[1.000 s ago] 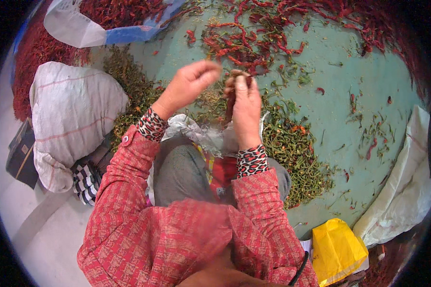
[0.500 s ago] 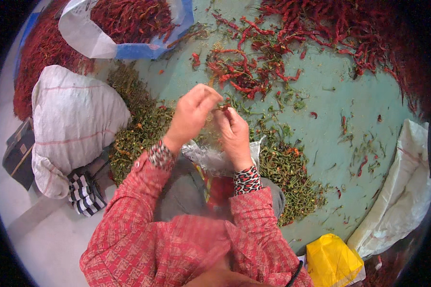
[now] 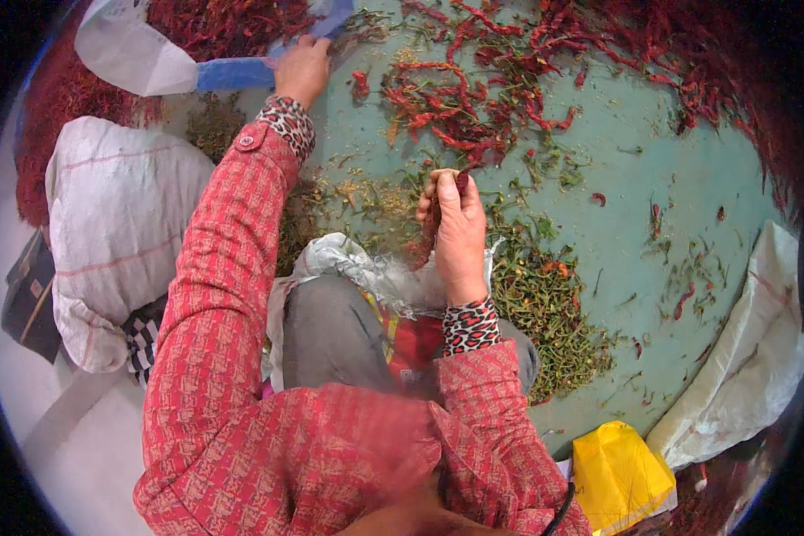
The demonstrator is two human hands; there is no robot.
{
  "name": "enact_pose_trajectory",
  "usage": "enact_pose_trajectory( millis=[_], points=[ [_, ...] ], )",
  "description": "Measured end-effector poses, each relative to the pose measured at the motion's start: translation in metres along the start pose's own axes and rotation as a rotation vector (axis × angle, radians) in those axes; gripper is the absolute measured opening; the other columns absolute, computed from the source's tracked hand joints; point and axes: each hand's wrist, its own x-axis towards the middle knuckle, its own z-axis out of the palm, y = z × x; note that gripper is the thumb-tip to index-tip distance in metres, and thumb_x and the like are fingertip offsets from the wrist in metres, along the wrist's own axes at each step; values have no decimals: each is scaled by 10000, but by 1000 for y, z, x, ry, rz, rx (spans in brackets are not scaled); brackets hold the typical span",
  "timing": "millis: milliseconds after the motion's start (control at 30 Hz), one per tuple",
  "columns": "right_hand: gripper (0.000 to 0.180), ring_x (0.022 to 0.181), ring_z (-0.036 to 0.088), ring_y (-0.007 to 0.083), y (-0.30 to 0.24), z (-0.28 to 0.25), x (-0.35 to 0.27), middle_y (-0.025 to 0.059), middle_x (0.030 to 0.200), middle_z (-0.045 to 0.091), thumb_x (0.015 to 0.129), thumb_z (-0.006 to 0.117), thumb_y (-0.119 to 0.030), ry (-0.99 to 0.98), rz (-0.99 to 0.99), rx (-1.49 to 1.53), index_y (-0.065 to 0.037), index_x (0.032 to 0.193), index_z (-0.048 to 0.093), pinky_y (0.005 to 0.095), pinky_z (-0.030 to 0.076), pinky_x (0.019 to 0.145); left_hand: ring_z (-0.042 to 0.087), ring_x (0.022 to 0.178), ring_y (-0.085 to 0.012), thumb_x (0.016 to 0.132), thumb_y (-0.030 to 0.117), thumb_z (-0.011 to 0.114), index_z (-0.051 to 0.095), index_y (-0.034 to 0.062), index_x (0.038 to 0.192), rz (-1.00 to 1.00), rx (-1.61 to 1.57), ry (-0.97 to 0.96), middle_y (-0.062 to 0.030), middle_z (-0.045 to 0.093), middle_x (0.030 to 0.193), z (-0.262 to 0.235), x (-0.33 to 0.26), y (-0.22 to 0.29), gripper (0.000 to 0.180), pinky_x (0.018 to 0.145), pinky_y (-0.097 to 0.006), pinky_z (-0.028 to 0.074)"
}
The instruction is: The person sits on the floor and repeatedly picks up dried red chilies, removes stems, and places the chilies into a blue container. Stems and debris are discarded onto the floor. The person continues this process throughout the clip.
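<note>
My left hand (image 3: 301, 69) reaches far forward and rests on the blue rim of an open white sack (image 3: 143, 62) holding dried red chillies (image 3: 214, 22); its fingers curl over the rim. My right hand (image 3: 456, 228) is raised in front of me, shut on a dark red chilli (image 3: 460, 181) pinched at the fingertips. A loose heap of red chillies (image 3: 473, 107) lies on the green floor just beyond that hand. Green stems (image 3: 545, 304) are piled to the right of my knee.
A tied white sack (image 3: 116, 232) sits at my left, with a dark bag (image 3: 31, 295) beside it. A crumpled plastic bag (image 3: 366, 268) lies over my lap. A yellow bag (image 3: 621, 473) and an empty white sack (image 3: 750, 366) lie at right. More chillies (image 3: 715, 62) cover the far floor.
My left hand left the chilli it shared with my right hand and stretched forward to the blue-rimmed sack. My right hand stayed near the same spot, still holding a chilli.
</note>
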Motion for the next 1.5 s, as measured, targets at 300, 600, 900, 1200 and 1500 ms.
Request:
enact_pose_trajectory(
  millis=[300,600,900,1200,1500],
  points=[
    [314,577,406,41,-7,2,-5,-50,666,461,886,555,-210,-45,-15,-120,-36,1144,513,186,329,521,594,832,-277,778,107,568,587,107,1010,405,-607,71,-104,604,947,-83,-91,86,233,719,-366,479],
    [208,581,433,46,-12,-2,-8,-39,677,494,875,571,-243,63,-46,-48,-50,948,595,193,336,519,610,741,-288,859,150,539,554,34,1035,-50,-1072,-431,-148,605,799,-116,-148,133,211,648,-340,477],
    [216,659,501,90,-21,-12,-5,4,733,538,900,533,-270,262,-134,228,-58,864,535,243,410,584,599,839,-281,865,207,537,552,45,1021,-25,-785,-199,-148,599,900,-49,-105,85,225,725,-357,475],
    [221,680,475,67,-13,-4,-6,-28,753,530,861,593,-273,110,-86,76,-62,922,568,212,382,622,590,794,-254,854,188,551,572,73,1041,-208,-575,-89,-95,607,938,10,-62,28,221,700,-359,476],
    [252,700,483,58,-1,-1,-6,-37,766,534,866,587,-201,26,-29,77,-10,1030,590,193,388,641,541,696,-100,912,185,496,534,35,1068,-635,-2222,-257,-73,604,929,-83,-109,106,219,620,-214,467]
  ],
)
